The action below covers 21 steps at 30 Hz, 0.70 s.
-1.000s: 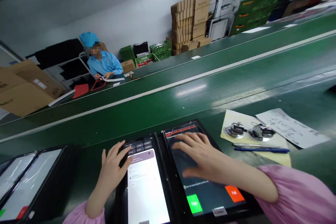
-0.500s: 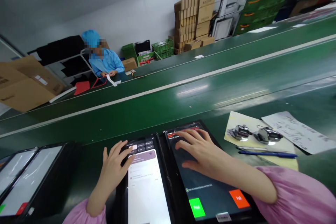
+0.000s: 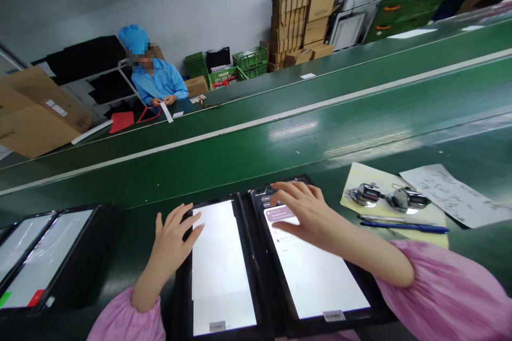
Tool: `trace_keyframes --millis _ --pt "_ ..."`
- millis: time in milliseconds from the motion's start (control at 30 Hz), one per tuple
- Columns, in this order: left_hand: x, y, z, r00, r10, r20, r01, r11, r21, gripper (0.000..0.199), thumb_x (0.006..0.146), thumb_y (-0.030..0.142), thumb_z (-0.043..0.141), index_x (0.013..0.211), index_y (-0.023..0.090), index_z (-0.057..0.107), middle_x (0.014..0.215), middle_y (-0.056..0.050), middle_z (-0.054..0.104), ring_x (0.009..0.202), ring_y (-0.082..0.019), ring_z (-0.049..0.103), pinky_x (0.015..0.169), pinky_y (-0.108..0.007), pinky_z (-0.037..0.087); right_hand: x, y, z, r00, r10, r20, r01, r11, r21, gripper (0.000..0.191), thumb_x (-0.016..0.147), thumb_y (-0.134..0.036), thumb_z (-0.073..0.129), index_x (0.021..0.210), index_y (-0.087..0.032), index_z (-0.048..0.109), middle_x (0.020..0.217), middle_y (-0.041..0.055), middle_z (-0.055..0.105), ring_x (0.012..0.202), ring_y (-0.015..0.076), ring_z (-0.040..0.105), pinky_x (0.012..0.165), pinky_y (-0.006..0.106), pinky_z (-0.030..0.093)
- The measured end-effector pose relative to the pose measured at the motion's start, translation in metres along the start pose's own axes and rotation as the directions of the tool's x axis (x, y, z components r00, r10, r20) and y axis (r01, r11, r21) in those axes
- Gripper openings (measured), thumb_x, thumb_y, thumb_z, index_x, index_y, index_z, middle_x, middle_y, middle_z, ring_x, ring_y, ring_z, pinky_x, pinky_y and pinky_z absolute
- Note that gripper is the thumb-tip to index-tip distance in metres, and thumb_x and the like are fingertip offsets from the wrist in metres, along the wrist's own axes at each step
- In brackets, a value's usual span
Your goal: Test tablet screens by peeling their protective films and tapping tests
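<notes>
Two black-framed tablets lie side by side on the green bench in front of me. The left tablet (image 3: 224,272) shows a nearly blank white screen. My left hand (image 3: 172,240) is over its upper left edge, fingers spread and holding nothing. On the right tablet (image 3: 324,282), the screen is white with a purple banner and dark buttons near the top. My right hand (image 3: 302,208) hovers over or touches that upper part, fingers apart, covering some of it. Whether any fingertip presses the glass I cannot tell.
Further tablets (image 3: 52,261) lie at the left. To the right are two metal tally counters (image 3: 408,199) on yellow paper, a blue pen (image 3: 406,227) and a handwritten sheet (image 3: 452,194). Across the green conveyor (image 3: 240,154), a person in blue (image 3: 160,82) handles a white strip.
The left tablet's screen went from a menu page to almost blank white. The right one went from a dark screen with green and red buttons to a white menu page. Both hands stay nearly in place.
</notes>
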State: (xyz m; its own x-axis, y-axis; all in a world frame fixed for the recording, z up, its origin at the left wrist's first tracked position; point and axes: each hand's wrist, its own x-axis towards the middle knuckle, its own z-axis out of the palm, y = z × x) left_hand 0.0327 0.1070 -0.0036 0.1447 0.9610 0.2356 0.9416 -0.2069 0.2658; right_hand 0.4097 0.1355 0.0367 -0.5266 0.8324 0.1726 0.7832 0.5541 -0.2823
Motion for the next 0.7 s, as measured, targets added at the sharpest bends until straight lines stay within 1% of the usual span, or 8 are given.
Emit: trace_keyframes --millis 67,133,200,300,367,467,567,700 --pt "0.000 0.000 0.000 1.000 0.001 0.005 -0.001 1.000 -0.004 0.031 0.103 0.045 0.055 0.123 0.035 0.078 0.148 -0.009 0.067 0.146 -0.038 0.053 0.122 -0.084 0.014 0.011 0.011 0.003 1.000 -0.003 0.016 0.003 1.000 -0.016 0.038 0.089 -0.037 0.080 0.121 -0.028 0.061 0.154 0.0124 0.053 0.136 0.0411 0.051 0.105 0.068 0.044" --pt "0.000 0.000 0.000 1.000 0.002 0.010 -0.002 1.000 -0.003 0.032 0.103 0.046 0.055 0.123 0.035 0.078 0.148 -0.009 0.067 0.146 -0.039 0.053 0.122 -0.085 0.015 0.020 0.021 0.008 0.997 -0.043 0.065 0.043 0.999 -0.008 0.062 0.068 -0.042 0.096 0.118 -0.030 0.062 0.156 0.0101 0.052 0.136 0.0444 0.049 0.102 0.067 0.046" --pt "0.000 0.000 0.000 1.000 0.001 0.013 -0.001 1.000 0.004 0.033 0.104 0.047 0.054 0.123 0.034 0.078 0.148 -0.009 0.067 0.146 -0.039 0.053 0.122 -0.085 0.015 0.030 0.032 0.010 0.998 -0.030 0.048 0.031 0.999 -0.009 0.069 0.058 -0.038 0.101 0.113 -0.029 0.062 0.158 0.0100 0.049 0.138 0.0472 0.046 0.103 0.069 0.043" --pt "0.001 0.000 0.000 1.000 -0.001 0.011 0.001 1.000 0.016 0.032 0.104 0.045 0.055 0.123 0.034 0.078 0.148 -0.009 0.067 0.146 -0.038 0.052 0.122 -0.085 0.015 0.041 0.044 0.003 0.986 0.112 -0.124 -0.116 0.993 -0.026 0.039 0.085 -0.031 0.083 0.115 -0.022 0.059 0.162 0.0189 0.042 0.143 0.0494 0.038 0.108 0.075 0.032" --pt "0.001 0.000 -0.001 1.000 0.000 0.018 0.000 1.000 0.020 0.032 0.104 0.044 0.054 0.123 0.034 0.078 0.149 -0.009 0.067 0.146 -0.038 0.053 0.121 -0.085 0.015 0.042 0.046 -0.005 0.972 0.148 -0.183 -0.151 0.989 -0.001 0.027 0.096 -0.031 0.070 0.118 -0.022 0.057 0.161 0.0203 0.041 0.141 0.0462 0.041 0.108 0.072 0.034" --pt "0.001 0.001 -0.004 0.999 0.006 0.036 -0.007 1.000 0.019 0.032 0.105 0.045 0.054 0.124 0.034 0.077 0.149 -0.010 0.066 0.146 -0.038 0.053 0.121 -0.085 0.015 0.031 0.038 -0.012 0.992 0.053 -0.115 -0.047 0.997 0.054 0.032 0.094 -0.038 0.075 0.117 -0.026 0.057 0.159 0.0133 0.046 0.135 0.0381 0.049 0.107 0.061 0.041" --pt "0.001 0.003 -0.007 0.999 -0.002 0.032 0.002 1.000 0.024 0.033 0.105 0.045 0.053 0.123 0.033 0.078 0.149 -0.011 0.066 0.146 -0.039 0.053 0.121 -0.086 0.016 0.014 0.024 -0.012 0.996 -0.081 -0.027 0.083 0.993 0.083 0.037 0.090 -0.034 0.081 0.117 -0.027 0.057 0.160 0.0133 0.047 0.137 0.0382 0.049 0.108 0.063 0.039" --pt "0.002 0.004 -0.009 0.999 -0.006 0.042 0.005 0.999 0.035 0.033 0.105 0.046 0.054 0.123 0.033 0.078 0.148 -0.011 0.067 0.146 -0.039 0.053 0.120 -0.086 0.017 -0.010 0.004 -0.005 0.991 -0.128 0.045 0.122 0.986 0.115 0.048 0.082 -0.031 0.089 0.116 -0.026 0.056 0.160 0.0145 0.046 0.139 0.0402 0.048 0.107 0.064 0.041"
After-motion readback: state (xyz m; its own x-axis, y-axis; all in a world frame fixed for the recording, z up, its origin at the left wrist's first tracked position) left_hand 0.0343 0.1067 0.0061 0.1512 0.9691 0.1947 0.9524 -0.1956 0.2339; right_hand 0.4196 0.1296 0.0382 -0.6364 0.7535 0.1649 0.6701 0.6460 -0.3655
